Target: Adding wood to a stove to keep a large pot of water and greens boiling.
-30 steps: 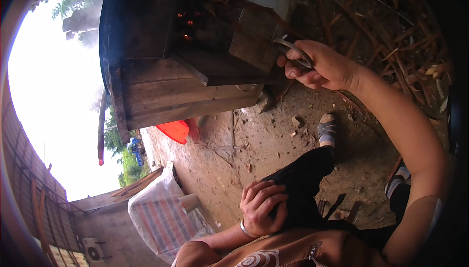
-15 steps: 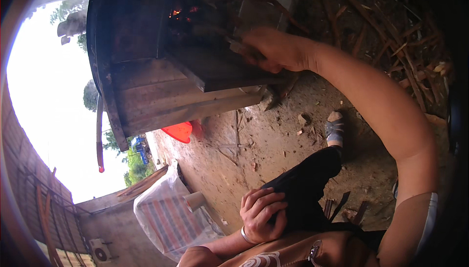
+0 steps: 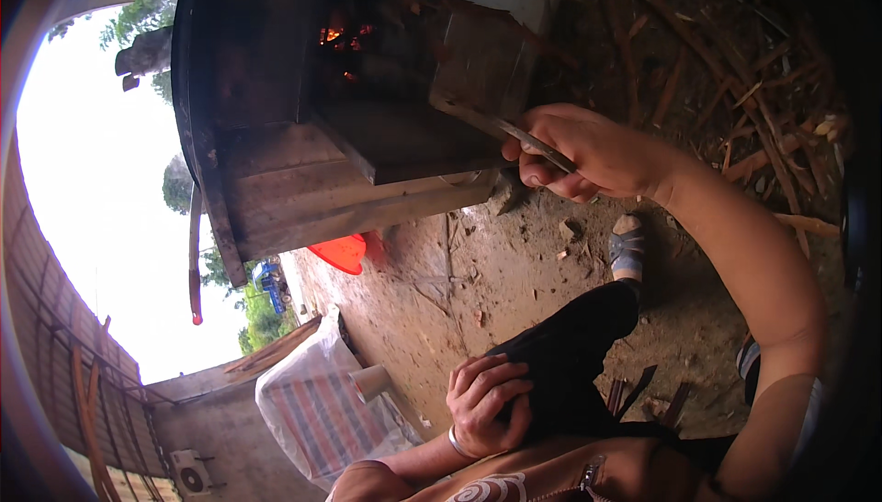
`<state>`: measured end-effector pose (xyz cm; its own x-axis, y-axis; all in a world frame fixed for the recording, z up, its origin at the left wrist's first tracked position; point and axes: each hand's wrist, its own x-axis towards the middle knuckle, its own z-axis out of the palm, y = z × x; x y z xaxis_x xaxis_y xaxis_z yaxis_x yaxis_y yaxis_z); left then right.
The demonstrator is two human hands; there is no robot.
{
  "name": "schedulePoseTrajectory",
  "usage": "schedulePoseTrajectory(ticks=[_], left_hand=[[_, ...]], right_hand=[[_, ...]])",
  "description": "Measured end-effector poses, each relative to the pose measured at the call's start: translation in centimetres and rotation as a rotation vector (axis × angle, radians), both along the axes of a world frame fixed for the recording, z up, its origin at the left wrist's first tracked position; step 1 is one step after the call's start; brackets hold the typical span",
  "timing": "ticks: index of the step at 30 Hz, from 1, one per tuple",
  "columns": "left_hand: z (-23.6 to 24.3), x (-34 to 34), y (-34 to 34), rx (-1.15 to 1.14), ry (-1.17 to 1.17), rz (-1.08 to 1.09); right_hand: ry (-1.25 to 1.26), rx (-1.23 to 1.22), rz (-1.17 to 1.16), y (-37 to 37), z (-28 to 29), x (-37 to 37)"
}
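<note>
My right hand (image 3: pixel 588 155), fingers closed, grips a thin stick (image 3: pixel 535 142) in front of a dark stove (image 3: pixel 266 157). The stick's far end reaches toward the stove opening, beside a brownish upright panel (image 3: pixel 480 56). Whether it is wood or metal, I cannot tell. Orange embers (image 3: pixel 344 38) glow in the dark opening, and a flat dark ledge (image 3: pixel 404 142) juts out below them. Empty, my left hand (image 3: pixel 489 401) lies on my black-trousered leg (image 3: pixel 560 346) with its fingers spread and slightly bent; a silver bracelet (image 3: pixel 459 444) circles the wrist.
Long sticks and branches (image 3: pixel 735 89) lie heaped at the right. A red plastic item (image 3: pixel 340 252) sits on the dirt floor (image 3: pixel 432 291) past the stove. At lower left stands something striped under clear plastic (image 3: pixel 326 415). Wood scraps lie near my foot (image 3: pixel 628 247).
My right hand has drawn back from the stove opening, down and to the right, bringing the stick into clearer view. The embers look brighter. My left hand stays on my leg.
</note>
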<state>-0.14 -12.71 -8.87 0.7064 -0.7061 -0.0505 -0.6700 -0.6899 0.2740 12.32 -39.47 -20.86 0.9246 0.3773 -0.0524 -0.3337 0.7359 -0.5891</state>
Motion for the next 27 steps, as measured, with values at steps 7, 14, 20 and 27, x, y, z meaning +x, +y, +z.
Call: schedulePoseTrajectory(ticks=[7, 14, 20, 27], left_hand=[[-0.1, -0.5, -0.9, 0.006, -0.007, 0.009], [0.2, -0.4, -1.1, -0.008, -0.017, -0.01], [0.1, -0.5, -1.4, -0.003, -0.01, -0.012], [0.0, -0.6, -1.5, 0.017, 0.001, 0.0]], right_hand=[[-0.14, -0.161, -0.024, 0.2, 1.3, 1.4], [0.056, 0.004, -0.079, 0.4, 0.0, -6.6], [0.098, 0.271, -0.22, 4.2, -0.6, -7.5], [0.096, 0.405, -0.256, 6.7, 1.4, -0.7]])
